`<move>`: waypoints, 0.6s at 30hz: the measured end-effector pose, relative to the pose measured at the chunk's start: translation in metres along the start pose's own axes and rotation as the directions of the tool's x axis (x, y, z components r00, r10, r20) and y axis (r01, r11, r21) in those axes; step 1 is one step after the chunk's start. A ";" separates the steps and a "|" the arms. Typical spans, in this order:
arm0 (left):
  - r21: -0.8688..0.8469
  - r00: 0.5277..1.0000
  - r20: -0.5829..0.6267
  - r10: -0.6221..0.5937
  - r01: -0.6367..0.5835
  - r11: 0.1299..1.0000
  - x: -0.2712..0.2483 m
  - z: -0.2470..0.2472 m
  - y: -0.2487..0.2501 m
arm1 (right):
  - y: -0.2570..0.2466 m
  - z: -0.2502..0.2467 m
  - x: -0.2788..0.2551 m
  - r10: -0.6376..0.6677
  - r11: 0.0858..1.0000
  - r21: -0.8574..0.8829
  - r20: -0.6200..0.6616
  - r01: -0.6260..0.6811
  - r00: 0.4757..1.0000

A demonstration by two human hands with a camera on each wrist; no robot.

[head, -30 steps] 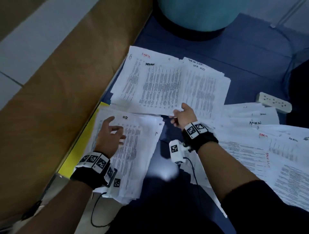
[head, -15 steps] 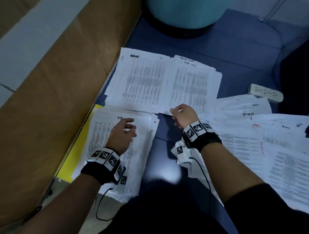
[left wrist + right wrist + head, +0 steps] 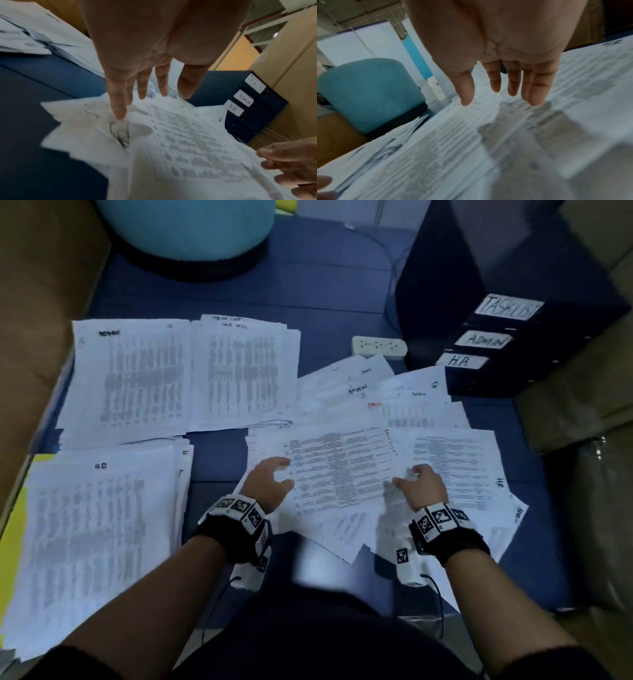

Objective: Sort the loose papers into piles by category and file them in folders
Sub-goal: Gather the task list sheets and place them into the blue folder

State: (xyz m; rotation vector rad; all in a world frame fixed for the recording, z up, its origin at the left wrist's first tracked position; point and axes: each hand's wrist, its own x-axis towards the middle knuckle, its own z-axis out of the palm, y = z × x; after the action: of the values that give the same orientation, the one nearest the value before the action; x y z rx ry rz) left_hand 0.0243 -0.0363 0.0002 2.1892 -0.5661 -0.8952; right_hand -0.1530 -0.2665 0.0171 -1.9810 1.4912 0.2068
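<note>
**Head view: both hands over unsorted papers**

Head view shows the left hand [image 3: 270, 484] and right hand [image 3: 419, 486] on either side of a printed sheet [image 3: 339, 470], the top one of a loose heap [image 3: 394, 412]. Both hands are released, fingers relaxed and spread, grasping nothing; the wrist views show the fingertips just above or brushing the paper, and which cannot be told. They seem poised to lift this sheet by its two sides, probably to read its category.

The sheet is white, dense with small text, with a red handwritten note at its far right corner. The heap fans over the right half of the blue mat [image 3: 325, 285].

Three neater piles [image 3: 130, 378] fill the mat's left half, each with a handwritten heading; they look like the sorted categories. At the far right corner stand dark folders [image 3: 513, 344] labelled TASKLIST, ADMIN and H.R., spines facing in, likely ready for filing. A power strip [image 3: 378, 346] lies beside them.
</note>
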 end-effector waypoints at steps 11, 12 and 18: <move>0.086 0.996 -0.053 -0.071 0.075 0.993 -0.017 0.026 0.013 | 0.012 -0.005 -0.005 -0.189 0.970 0.160 0.024 0.182 0.982; 0.086 0.995 -0.069 -0.072 0.078 0.993 -0.020 0.024 0.015 | 0.014 -0.013 -0.006 -0.207 0.961 0.191 0.012 0.201 0.978; 0.011 0.983 -0.181 0.014 -0.012 1.000 -0.033 -0.004 0.048 | 0.014 -0.085 -0.021 -0.397 0.887 0.263 0.008 0.381 0.918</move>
State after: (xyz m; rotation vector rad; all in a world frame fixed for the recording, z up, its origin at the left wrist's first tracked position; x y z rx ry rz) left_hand -0.0004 -0.0462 0.0519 2.2449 -0.4961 -0.6782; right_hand -0.1940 -0.3004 0.0886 -1.9891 0.9933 -0.0938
